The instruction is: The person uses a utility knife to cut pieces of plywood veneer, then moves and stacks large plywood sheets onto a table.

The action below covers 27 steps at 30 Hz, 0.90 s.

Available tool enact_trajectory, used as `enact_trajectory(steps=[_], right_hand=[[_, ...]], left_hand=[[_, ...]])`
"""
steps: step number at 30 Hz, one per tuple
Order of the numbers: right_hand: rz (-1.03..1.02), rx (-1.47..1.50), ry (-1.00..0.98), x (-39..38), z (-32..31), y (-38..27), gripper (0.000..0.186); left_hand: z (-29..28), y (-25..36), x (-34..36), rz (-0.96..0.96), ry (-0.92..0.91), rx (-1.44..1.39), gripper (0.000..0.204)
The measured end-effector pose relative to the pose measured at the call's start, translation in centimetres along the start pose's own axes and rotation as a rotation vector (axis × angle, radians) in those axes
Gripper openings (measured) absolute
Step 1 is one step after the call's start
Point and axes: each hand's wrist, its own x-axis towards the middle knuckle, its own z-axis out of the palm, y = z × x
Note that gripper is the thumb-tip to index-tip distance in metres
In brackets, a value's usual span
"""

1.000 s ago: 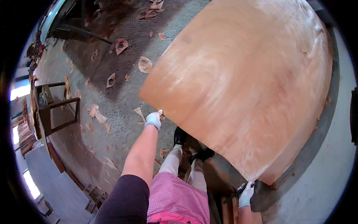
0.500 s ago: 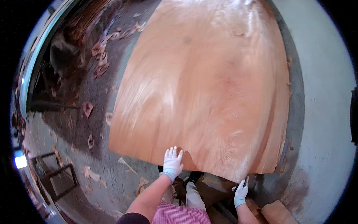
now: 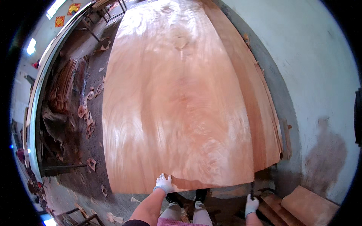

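A large, thin sheet of reddish-tan wood veneer (image 3: 169, 124) stretches away in front of me, its near edge by my feet. More veneer sheets (image 3: 262, 139) show from beneath it along the right side. My left hand (image 3: 164, 183), in a white glove, lies flat on the near edge with its fingers spread. Just off the sheet's near right corner, my gloved right hand (image 3: 252, 205) is closed around a thin dark tool (image 3: 252, 190) that points up at that corner. The tool's exact kind is too small to make out.
Torn veneer scraps (image 3: 86, 113) litter the floor on the left, beside a long rack (image 3: 36, 150) with dark piled material. Brown boards (image 3: 309, 205) lie at the lower right, near the pale wall (image 3: 320, 94). A dark metal frame (image 3: 85, 218) stands at the lower left.
The top sheet now sits further left in view, baring more of the sheets under it. My right hand has dropped slightly away from the corner; my left hand stays flat on the sheet.
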Motion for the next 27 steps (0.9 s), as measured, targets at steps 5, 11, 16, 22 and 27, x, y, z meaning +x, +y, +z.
enact_trajectory(steps=[5,11,16,22,27], right_hand=[[0.007,-0.088,0.179,6.8,-10.7,0.1,0.055],[-0.139,-0.161,0.38,11.1,-20.2,-7.0,0.048],[-0.359,-0.048,0.361,9.8,-19.7,-15.2,0.043],[-0.514,0.192,0.04,2.0,-12.9,-18.0,0.037],[-0.516,0.407,-0.227,-8.1,-7.3,-13.3,0.027]], left_hand=[[-2.3,1.1,-1.1,0.022,-0.042,0.009,0.083],[-1.2,0.6,-0.6,0.026,-0.028,0.027,0.088],[-0.9,0.4,-0.4,0.026,-0.039,0.027,0.096],[-1.9,-0.1,-0.7,0.036,-0.015,-0.009,0.087],[-1.1,-4.4,-2.0,0.005,0.24,-0.752,0.083]])
